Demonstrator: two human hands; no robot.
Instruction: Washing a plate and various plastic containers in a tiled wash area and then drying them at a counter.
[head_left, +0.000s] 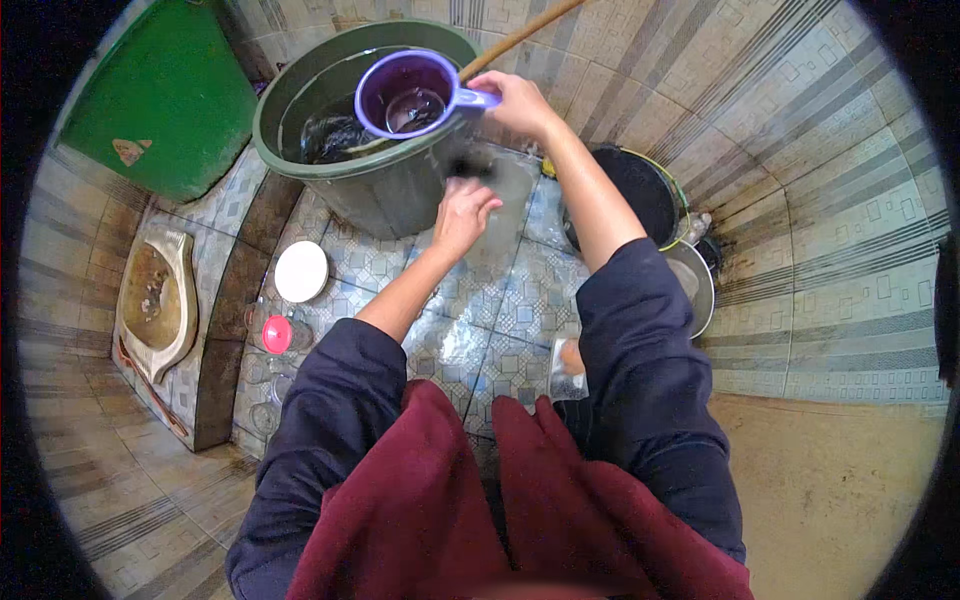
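Note:
My right hand (517, 105) grips the handle of a purple plastic water dipper (405, 66). The dipper is over the near right rim of a large dark green plastic tub (375, 199), and a little liquid shows in its bottom. Dark water (330, 139) stands in the tub. Below the dipper, beside the tub's wall, is my left hand (466, 214), blurred at the fingers. A dark blurred patch lies just beyond its fingertips; whether the hand holds it cannot be made out. A wooden stick (525, 34) slants up behind the dipper.
On the wet tiled floor (450, 330) at left stand a white round dish (301, 271), a jar with a red lid (277, 334) and several clear glasses (264, 418). A squat toilet (157, 300) is further left. Right are a black bucket (637, 195) and a metal basin (701, 292).

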